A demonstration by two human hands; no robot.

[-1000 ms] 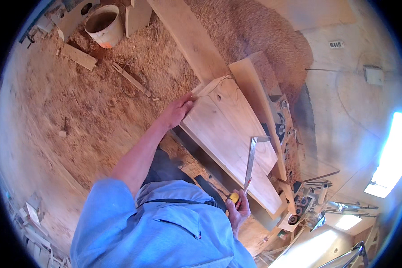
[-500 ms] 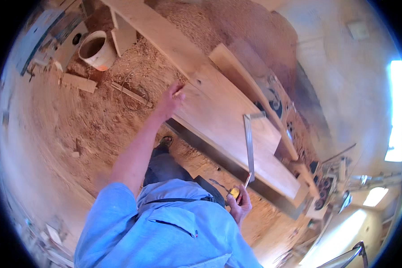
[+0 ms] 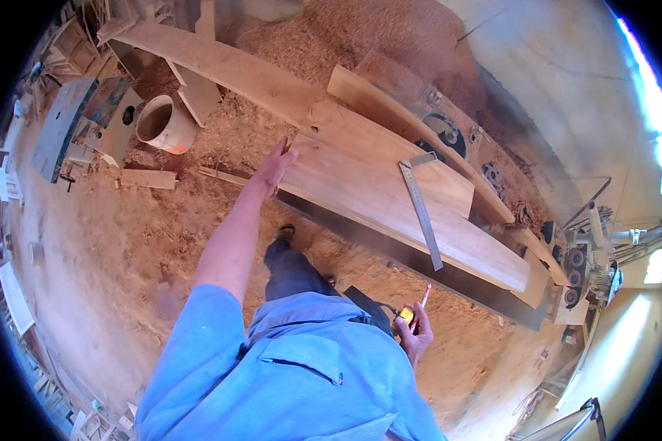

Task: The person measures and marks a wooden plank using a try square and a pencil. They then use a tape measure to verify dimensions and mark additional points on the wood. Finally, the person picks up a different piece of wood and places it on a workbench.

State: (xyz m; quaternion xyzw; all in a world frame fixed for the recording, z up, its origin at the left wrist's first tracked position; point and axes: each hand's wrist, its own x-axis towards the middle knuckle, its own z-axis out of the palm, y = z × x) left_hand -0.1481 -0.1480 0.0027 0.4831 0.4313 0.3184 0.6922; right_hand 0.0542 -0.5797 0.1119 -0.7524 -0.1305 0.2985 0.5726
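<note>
At the left end of a smooth wooden board (image 3: 331,170), my left hand (image 3: 274,166) grips the near corner with thumb and fingers. A metal try square (image 3: 421,213) lies across this board, its long blade pointing toward me. Close to my body, my right hand (image 3: 416,334) is closed around a yellow tape measure (image 3: 405,316). A thin pencil (image 3: 426,295) sticks up from the same hand, its tip apart from the board. Under the board is a dark-sided support (image 3: 360,231), and a second wooden board (image 3: 441,192) lies along its far side.
A long plank (image 3: 228,65) runs off to the far left. Beside it stands a whitish bucket (image 3: 165,128). An upright plank (image 3: 419,140) and machine parts with dark wheels (image 3: 445,132) are beyond the boards. Sawdust covers the floor (image 3: 162,242), with a wood offcut (image 3: 148,178) on it.
The view has shifted. My right hand has drawn the pencil away from the square's near end, still holding the tape measure. My left hand stays at the board's left end.
</note>
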